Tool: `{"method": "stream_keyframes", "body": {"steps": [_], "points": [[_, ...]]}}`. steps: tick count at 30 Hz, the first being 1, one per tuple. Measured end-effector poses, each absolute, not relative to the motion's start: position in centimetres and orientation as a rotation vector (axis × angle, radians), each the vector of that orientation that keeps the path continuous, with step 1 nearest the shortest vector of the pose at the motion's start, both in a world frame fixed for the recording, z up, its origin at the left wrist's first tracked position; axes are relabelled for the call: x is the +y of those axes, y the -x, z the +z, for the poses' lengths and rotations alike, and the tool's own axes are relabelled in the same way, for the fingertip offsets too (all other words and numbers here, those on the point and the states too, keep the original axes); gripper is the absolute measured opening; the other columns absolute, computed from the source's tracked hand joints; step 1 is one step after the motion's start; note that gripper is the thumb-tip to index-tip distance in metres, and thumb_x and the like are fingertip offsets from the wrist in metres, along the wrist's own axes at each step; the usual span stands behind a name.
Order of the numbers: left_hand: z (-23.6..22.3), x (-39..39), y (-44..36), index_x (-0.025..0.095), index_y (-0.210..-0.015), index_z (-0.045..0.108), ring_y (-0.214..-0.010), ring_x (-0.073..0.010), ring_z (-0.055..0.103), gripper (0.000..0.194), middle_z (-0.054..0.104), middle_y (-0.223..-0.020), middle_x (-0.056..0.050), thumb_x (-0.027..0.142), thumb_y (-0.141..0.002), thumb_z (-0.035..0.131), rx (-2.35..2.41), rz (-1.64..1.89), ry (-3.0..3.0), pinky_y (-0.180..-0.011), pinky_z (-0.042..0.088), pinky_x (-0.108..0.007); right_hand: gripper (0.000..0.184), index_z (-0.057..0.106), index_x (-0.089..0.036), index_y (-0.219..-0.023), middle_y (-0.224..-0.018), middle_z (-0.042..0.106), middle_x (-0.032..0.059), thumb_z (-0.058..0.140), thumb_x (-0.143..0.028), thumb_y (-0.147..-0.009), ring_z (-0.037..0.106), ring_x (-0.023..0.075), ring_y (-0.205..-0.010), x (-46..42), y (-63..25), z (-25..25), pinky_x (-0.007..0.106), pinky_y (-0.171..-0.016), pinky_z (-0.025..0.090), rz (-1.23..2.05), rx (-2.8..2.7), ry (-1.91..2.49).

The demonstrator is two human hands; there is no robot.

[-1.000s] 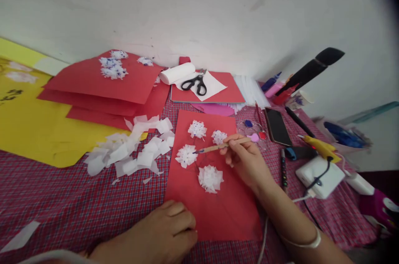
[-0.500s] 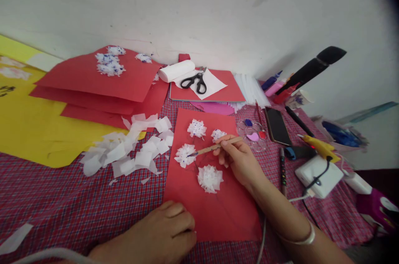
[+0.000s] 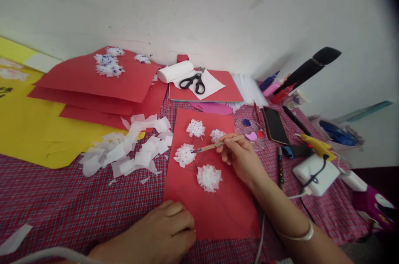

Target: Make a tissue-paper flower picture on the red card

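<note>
My right hand pinches a thin wooden stick with a dark blue tip. The tip is at the right edge of a white tissue-paper flower, which bears a few blue specks. This flower is on a red paper sheet with a blue-dotted flower, a partly covered one and a plain white one. Faint dark branch lines run between them. My left hand rests curled at the sheet's lower left edge, its fingertips tucked out of sight.
Torn white paper pieces lie left of the sheet. Behind are folded red cards, scissors and a white paper roll. To the right are a paint palette, a phone, a yellow glue gun and a corded white box.
The stick's tip has shifted slightly up and right, from the left flower's middle to its edge. My left hand keeps its place; the view has moved slightly.
</note>
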State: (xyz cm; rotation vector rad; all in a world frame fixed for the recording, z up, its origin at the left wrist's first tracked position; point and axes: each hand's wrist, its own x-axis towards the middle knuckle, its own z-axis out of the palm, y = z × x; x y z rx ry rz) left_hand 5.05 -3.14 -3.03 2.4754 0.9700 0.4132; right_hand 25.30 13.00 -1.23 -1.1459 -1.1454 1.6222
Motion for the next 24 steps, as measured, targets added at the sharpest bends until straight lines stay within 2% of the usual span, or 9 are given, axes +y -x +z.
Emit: {"method": "stream_keyframes", "body": {"steps": [7,13,17,24], "points": [[-3.01,-3.19,-5.07,0.020,-0.087,0.060,-0.082,-0.0136,0.048,0.014,0.063,-0.092,0.004,0.014,-0.081,0.071,0.986,0.439,-2.470,-0.076,0.039,-0.026,0.020,0.062,-0.018,-0.079,-0.060,0.066,-0.0010,0.070,-0.036,-0.073,0.049,0.0079,-0.040,13.33,-25.63,-1.07,0.018,-0.035,0.032,1.545,-1.143,1.172],[-3.10,-3.18,-5.10,0.021,-0.088,0.060,-0.081,-0.0141,0.049,0.014,0.063,-0.092,0.004,0.017,-0.082,0.072,0.976,0.451,-2.470,-0.075,0.039,-0.025,0.021,0.063,-0.017,-0.080,-0.063,0.068,0.0012,0.067,-0.038,-0.079,0.052,0.0088,-0.042,12.96,-25.48,-1.25,0.018,-0.036,0.033,1.611,-1.335,1.119],[-3.04,-3.15,-5.04,0.020,-0.089,0.060,-0.082,-0.0143,0.049,0.013,0.063,-0.094,0.004,0.017,-0.083,0.071,0.970,0.458,-2.472,-0.076,0.039,-0.025,0.020,0.062,-0.018,-0.080,-0.061,0.067,-0.0003,0.069,-0.036,-0.077,0.052,0.0083,-0.041,13.29,-25.85,-1.22,0.018,-0.036,0.033,1.513,-1.260,1.146],[-2.86,-3.06,-5.04,0.020,-0.089,0.060,-0.081,-0.0147,0.049,0.013,0.063,-0.092,0.004,0.015,-0.082,0.070,0.983,0.412,-2.475,-0.075,0.040,-0.026,0.021,0.064,-0.017,-0.079,-0.060,0.066,0.0005,0.069,-0.037,-0.077,0.052,0.0082,-0.041,13.39,-25.89,-1.27,0.018,-0.036,0.034,1.576,-1.303,1.153]]}}
